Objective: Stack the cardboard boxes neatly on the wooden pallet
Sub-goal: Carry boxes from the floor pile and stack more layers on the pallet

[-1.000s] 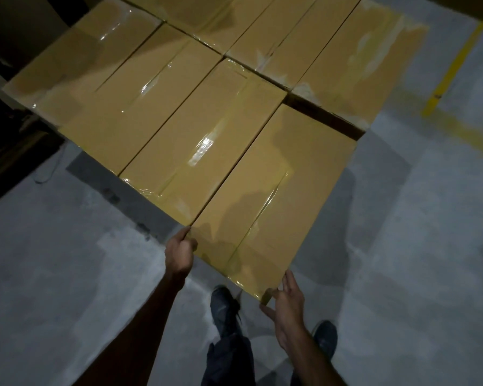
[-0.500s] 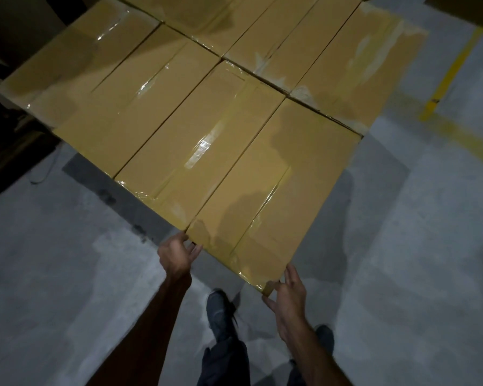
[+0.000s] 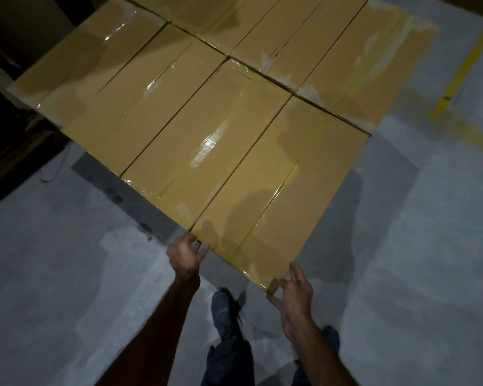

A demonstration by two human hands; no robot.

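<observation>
Several tan cardboard boxes sealed with clear tape lie flush in two rows, seen from above. The nearest right box [image 3: 276, 190] lies level with its neighbour [image 3: 195, 140] and butts against the far row [image 3: 360, 65]. My left hand [image 3: 186, 253] rests on its near left corner with loosely spread fingers. At the near right corner, my right hand [image 3: 293, 291] touches the box with straight fingers. The boxes hide the pallet.
Grey concrete floor [image 3: 402, 274] surrounds the stack on the near and right sides. A yellow floor line [image 3: 463, 68] runs at the far right. Dark stacked material [image 3: 11, 135] stands at the left. My shoe [image 3: 225, 310] is just below the box's near end.
The nearest right box slid away from me, and the dark gap between it and the far row has closed. Both hands followed its near end.
</observation>
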